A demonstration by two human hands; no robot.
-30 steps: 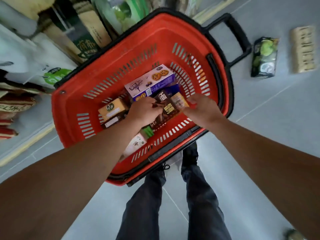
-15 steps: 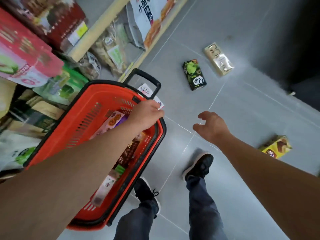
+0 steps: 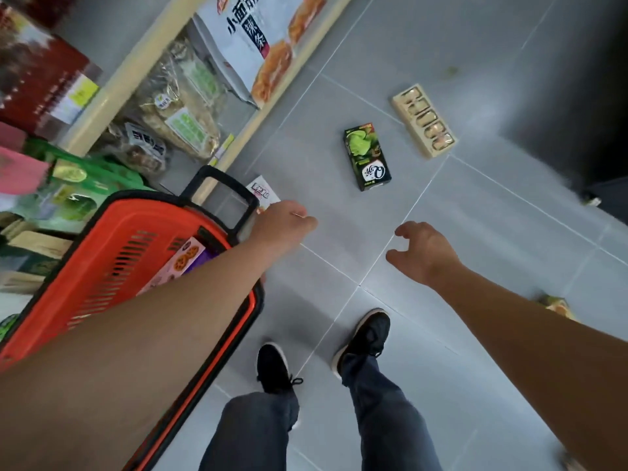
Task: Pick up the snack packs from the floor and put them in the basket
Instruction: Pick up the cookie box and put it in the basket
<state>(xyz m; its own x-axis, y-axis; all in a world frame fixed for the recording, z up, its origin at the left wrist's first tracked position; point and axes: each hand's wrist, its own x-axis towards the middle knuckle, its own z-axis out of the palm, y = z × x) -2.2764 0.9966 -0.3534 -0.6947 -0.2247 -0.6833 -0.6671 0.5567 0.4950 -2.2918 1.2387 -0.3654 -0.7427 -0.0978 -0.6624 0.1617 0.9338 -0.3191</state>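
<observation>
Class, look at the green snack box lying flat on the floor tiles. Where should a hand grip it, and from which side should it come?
Grip the green box across its two long edges, coming straight down from above. It lies flat, face up, apart from the cream pack, so its narrow width probably suits a thumb-and-fingers pinch. The empty right hand seems best placed.

We saw a grey tiled floor [image 3: 492, 232] with pale grout lines, and along its left side a low cream shelf edge [image 3: 142, 66] running diagonally. Stuffed behind it were a big white bread bag [image 3: 244, 35] with Chinese lettering, some clear crinkly packets [image 3: 183, 107] with green labels, a dark red box [image 3: 44, 86] with a yellow tag, plus pink and green stuff lower down that was pretty blurry. At the bottom were two black shoes [image 3: 365, 338] and dark jeans [image 3: 251, 433].
</observation>
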